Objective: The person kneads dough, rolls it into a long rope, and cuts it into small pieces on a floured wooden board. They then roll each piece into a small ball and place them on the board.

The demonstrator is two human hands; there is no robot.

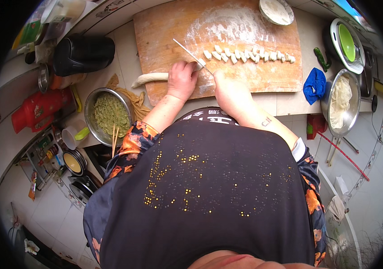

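My left hand grips a long roll of dough that lies along the front left of a floured wooden board. The roll's tail reaches past the board's left edge, and its other end shows just beyond my fingers. In my right hand is a knife, seen almost edge-on, with its blade at that dough end. A small piece of dough sits right against the blade. Several cut dough pieces form a double row to the right. The knife's handle is hidden in my fist.
A bowl of flour stands at the board's back right corner. On the left are a steel bowl of green filling with chopsticks, a tan cloth and a red thermos. Rightward lie a blue cloth and a steel basin.
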